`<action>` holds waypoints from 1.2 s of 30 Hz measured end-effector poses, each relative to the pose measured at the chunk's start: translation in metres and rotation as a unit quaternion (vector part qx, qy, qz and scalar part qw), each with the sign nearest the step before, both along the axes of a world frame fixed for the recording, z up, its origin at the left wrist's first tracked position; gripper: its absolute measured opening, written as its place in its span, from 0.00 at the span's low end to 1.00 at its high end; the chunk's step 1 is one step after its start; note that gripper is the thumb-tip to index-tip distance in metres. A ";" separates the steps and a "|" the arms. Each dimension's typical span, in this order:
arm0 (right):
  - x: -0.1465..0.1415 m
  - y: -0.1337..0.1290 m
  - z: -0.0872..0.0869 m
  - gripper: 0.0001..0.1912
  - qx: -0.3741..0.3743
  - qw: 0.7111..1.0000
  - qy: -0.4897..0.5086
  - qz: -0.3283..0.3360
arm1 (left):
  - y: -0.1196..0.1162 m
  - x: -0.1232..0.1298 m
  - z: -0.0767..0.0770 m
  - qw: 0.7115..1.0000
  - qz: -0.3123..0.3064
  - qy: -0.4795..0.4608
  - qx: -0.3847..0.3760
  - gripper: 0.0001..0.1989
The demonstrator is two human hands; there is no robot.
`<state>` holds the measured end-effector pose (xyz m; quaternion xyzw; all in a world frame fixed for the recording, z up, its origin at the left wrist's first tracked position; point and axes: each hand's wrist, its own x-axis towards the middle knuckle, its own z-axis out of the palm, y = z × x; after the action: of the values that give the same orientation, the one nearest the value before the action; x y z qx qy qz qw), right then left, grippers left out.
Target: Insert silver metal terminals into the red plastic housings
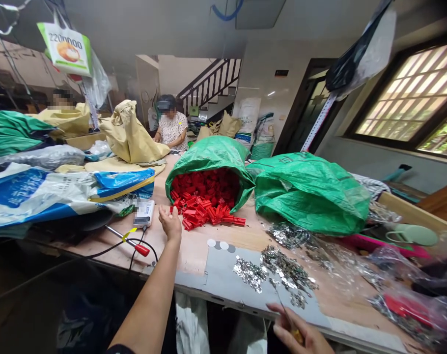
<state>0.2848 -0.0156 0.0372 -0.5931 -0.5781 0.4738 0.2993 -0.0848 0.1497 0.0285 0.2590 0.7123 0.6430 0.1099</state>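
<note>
My left hand (169,222) reaches over the table beside the mouth of a green sack (216,152); its fingers are apart and nothing shows in them. Red plastic pieces (205,209) spill from that sack just right of the hand. Low in the view, my right hand (295,328) is wrapped round a thin metal tool (281,301) with a yellowish handle. The tool's tip points at small silvery metal parts (288,268) heaped on a grey mat (223,280). A smaller pile of shiny flat pieces (250,274) lies left of that heap.
A second green sack (312,191) lies to the right, near a pale green cup (417,235) and clear plastic bags (411,305). At left are a red-tipped rod (141,250), a white device (144,212), a cable and blue-white sacks (42,196). Two people sit beyond the table.
</note>
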 end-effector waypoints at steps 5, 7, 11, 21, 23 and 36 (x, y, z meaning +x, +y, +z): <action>-0.016 0.087 0.018 0.22 0.107 0.991 -0.076 0.008 | 0.012 0.008 -0.013 0.992 -0.049 0.077 -0.083 0.32; -0.027 0.132 0.019 0.23 0.205 0.970 -0.124 0.031 | 0.014 0.013 -0.018 0.986 -0.068 0.106 -0.108 0.34; -0.060 0.206 0.010 0.35 0.258 0.936 -0.225 0.081 | 0.016 0.023 -0.026 0.967 -0.122 0.160 -0.158 0.34; -0.138 0.218 -0.019 0.39 0.231 0.932 -0.248 0.131 | -0.008 0.018 -0.028 0.933 -0.231 0.208 -0.182 0.25; -0.146 0.208 -0.015 0.40 0.231 0.927 -0.241 0.172 | -0.022 0.017 -0.032 0.934 -0.236 0.206 -0.172 0.27; -0.171 0.348 0.050 0.27 0.332 0.899 -0.269 0.100 | -0.065 0.028 -0.063 0.924 -0.185 0.288 -0.167 0.39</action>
<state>0.1141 0.3320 0.0869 -0.5036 -0.8163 0.1044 0.2628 -0.0572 0.0847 -0.0346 0.5385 0.7497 0.3801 0.0587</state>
